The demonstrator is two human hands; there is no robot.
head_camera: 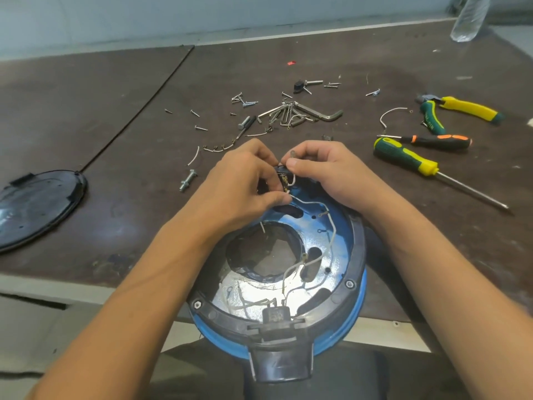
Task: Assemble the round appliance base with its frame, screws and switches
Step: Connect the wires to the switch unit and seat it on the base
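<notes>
Closest to me, the round blue base (357,310) sits on the near edge of the table (115,111), hanging off it a bit toward the lap. The black frame (358,255) rings it, with a hex screw (197,304) at the left and another (349,283) at the right. Inside is a shiny metal plate (328,235) with a big round hole in the middle. A black connector block (275,314) sits at the near rim, and thin white wires (333,226) run from it across the plate.

Both hands meet at the far rim of the base. The left hand (245,183) has its fingers curled, pinching a small black switch (284,177). The right hand (326,171) pinches a wire end (292,153) between thumb and forefinger, just above that switch.

Further out, a bolt (188,180) lies left of the hands and a round black cover (37,203) lies far left. To the right are a green-yellow screwdriver (409,160), an orange-black screwdriver (432,140) and pliers (461,109). Beyond the hands there are hex keys (302,112), loose screws (242,101) and a black knob (298,85). A clear plastic bottle (470,18) stands at the far right corner.
</notes>
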